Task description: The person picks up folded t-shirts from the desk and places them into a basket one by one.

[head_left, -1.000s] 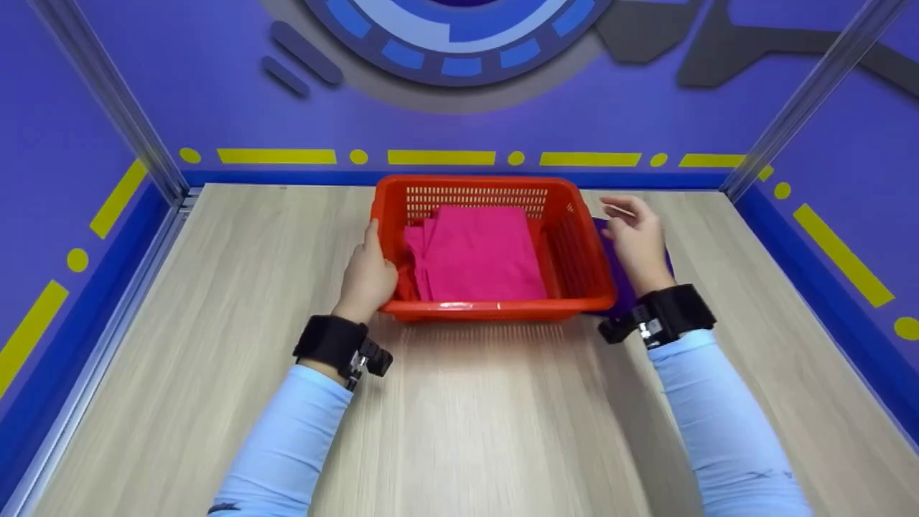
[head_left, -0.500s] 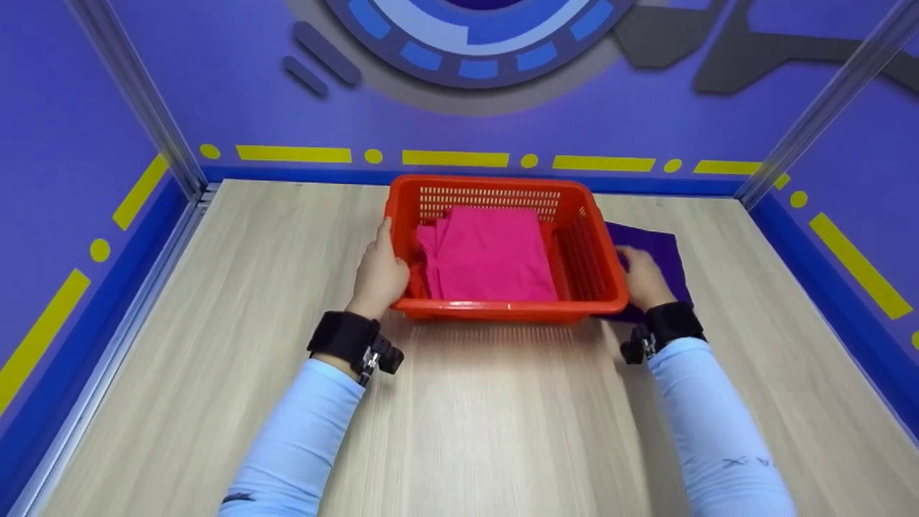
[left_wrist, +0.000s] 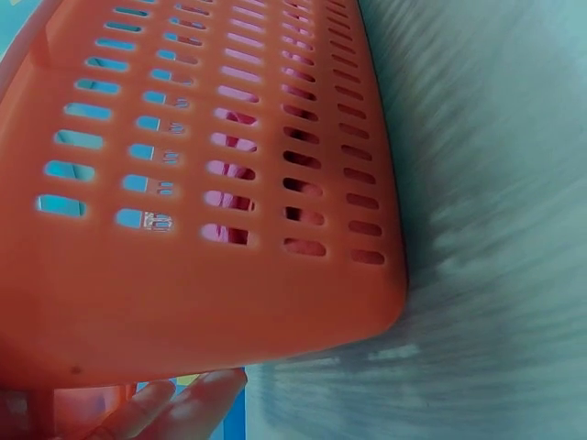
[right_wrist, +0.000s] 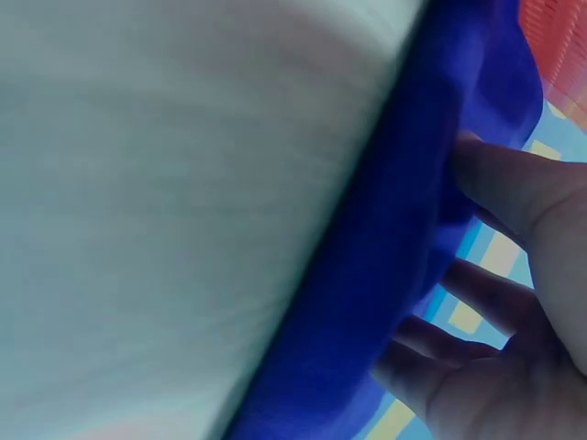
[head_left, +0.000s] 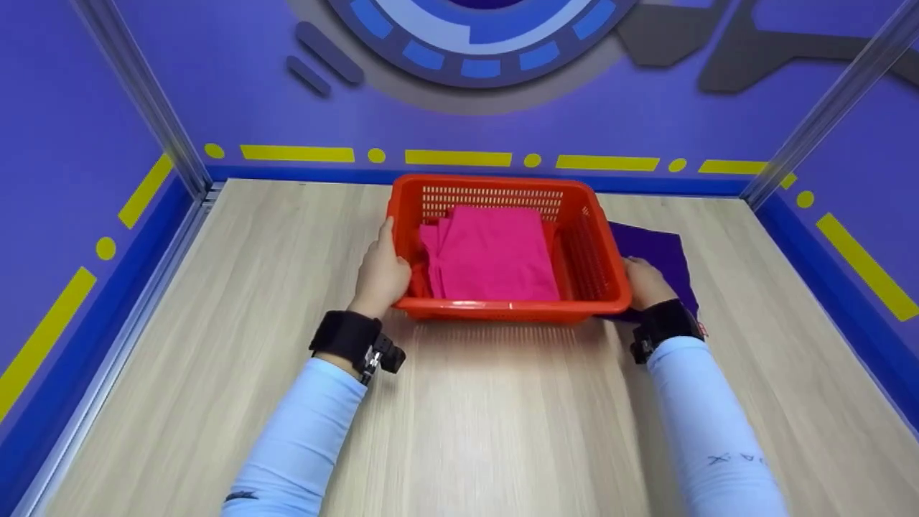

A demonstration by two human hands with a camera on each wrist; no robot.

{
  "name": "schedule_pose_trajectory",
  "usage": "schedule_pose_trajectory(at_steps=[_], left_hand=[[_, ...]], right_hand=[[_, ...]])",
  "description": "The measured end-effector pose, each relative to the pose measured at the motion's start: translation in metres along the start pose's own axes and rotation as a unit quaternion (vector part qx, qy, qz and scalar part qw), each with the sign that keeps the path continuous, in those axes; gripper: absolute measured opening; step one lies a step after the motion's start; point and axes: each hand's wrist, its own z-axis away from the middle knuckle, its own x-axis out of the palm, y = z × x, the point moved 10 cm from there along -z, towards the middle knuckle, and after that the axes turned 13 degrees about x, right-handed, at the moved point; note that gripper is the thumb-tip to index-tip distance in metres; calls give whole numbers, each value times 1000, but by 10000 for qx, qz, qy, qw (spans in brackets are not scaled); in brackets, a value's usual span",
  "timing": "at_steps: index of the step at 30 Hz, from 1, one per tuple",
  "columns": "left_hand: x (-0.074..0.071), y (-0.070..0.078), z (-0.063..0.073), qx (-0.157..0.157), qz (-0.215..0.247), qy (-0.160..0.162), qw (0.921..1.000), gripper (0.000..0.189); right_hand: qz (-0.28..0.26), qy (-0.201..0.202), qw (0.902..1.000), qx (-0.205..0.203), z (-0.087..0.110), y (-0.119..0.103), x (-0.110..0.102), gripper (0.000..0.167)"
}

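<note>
A red plastic basket with slotted walls stands on the table and holds a folded pink cloth and a bit of red fabric at its left. At the basket's left end, my left hand grips the rim; its fingertips show below the basket wall in the left wrist view. On the right lies a folded purple cloth, partly hidden by the basket. My right hand pinches its edge between thumb and fingers. In the right wrist view this cloth looks blue beside the hand.
The wood-grain table extends toward me and to both sides. A blue-purple printed panel with yellow marks rises behind it. Side panels and metal posts enclose the left and right.
My right hand has come down from above the purple cloth onto it and taken hold of its edge. The left hand stays on the basket. The whole view has shifted slightly.
</note>
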Motion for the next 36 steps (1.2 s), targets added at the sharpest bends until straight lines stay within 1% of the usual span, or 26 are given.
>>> schedule_pose_trajectory(at_steps=[1,4,6,8,12,17,20,25,28,32,36], left_hand=[[0,0,0,15,7,-2,10000,76],[0,1,1,78,50,-12,10000,76],[-1,0,1,93,69,3,9999,75],[-1,1,1,104,80,17,9999,75],[-3,0,1,83,116,34,9999,75],[-2,-1,1,83,120,20,9999,75],[-1,-1,0,59,122,-15,9999,75],[-1,-2,0,41,72,-34,10000,76],[-2,-1,0,84,74,-26,9999,75],[-1,0,0,81,128,-31,9999,75],[0,0,1,27,188,-54,9998,75]], right_hand=[[39,-60,9999,91,-1,3,1,41],[20,-353,9978,564,-3,19,5,49],[72,-516,9956,779,-2,27,6,54],[114,-617,9939,906,2,36,2,59],[214,-784,9913,1039,15,51,-7,63],[365,-1104,9848,1293,33,69,-9,76],[547,-1174,9841,1213,46,70,-6,79],[807,-1079,9877,796,68,61,-1,72],[997,-1056,9876,602,81,56,1,72],[1169,-1223,9841,532,96,50,4,76],[1178,-1377,9816,606,110,46,8,78]])
